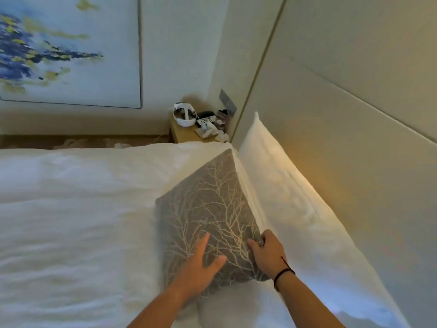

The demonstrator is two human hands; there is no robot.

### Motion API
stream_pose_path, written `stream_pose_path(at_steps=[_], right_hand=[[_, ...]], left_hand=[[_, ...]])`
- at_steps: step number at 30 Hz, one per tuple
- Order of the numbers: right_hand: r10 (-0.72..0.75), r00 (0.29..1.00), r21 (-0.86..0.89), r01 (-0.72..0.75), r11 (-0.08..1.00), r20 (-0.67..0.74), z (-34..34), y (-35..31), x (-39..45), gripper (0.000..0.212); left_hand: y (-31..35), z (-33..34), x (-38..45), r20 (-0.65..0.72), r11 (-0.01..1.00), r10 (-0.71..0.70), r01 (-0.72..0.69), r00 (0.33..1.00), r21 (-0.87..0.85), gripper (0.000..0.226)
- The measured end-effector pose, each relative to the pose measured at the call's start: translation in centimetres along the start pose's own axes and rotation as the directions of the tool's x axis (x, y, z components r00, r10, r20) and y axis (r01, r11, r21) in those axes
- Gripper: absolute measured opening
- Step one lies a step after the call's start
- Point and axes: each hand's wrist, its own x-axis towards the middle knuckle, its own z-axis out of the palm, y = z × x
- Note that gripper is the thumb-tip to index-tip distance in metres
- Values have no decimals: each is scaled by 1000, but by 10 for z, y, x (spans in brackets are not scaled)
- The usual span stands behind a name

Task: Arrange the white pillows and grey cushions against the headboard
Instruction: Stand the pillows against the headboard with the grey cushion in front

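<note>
A grey cushion (pixel 208 209) with a pale branch pattern leans on a white pillow (pixel 281 190), which stands against the padded headboard (pixel 343 129) on the right. My left hand (pixel 201 263) lies flat with straight fingers on the cushion's near face. My right hand (pixel 267 252) grips the cushion's upper near edge, fingers curled over it beside the pillow. Another white pillow (pixel 227 308) lies at the bottom, partly hidden by my arms.
The white duvet (pixel 71 221) covers the bed to the left. A wooden bedside table (pixel 186 133) at the far corner carries a white headset, a remote and small items. A framed painting (pixel 71 50) hangs on the far wall.
</note>
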Motion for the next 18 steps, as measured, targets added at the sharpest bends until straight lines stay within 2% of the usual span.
stream_pose_path(at_steps=[3,5,9,12,15,18], right_hand=[[-31,977,143,1,990,211,6,35,1,37],[-105,954,208,46,977,281,4,53,-3,41],[-239,904,215,169,962,354,-24,91,4,53],[-362,898,144,336,931,249,-64,120,14,51],[-465,885,16,465,885,22,-109,152,24,46],[-416,899,-112,404,908,-134,-143,188,26,46]], left_hand=[[10,40,8,-32,985,-67,71,997,158,106],[18,61,12,-160,973,-87,119,983,199,108],[42,94,20,-416,957,6,116,910,267,95],[63,115,31,-494,909,78,142,866,391,85],[84,142,40,-489,819,178,147,854,554,78],[100,176,43,-382,718,238,104,893,688,73]])
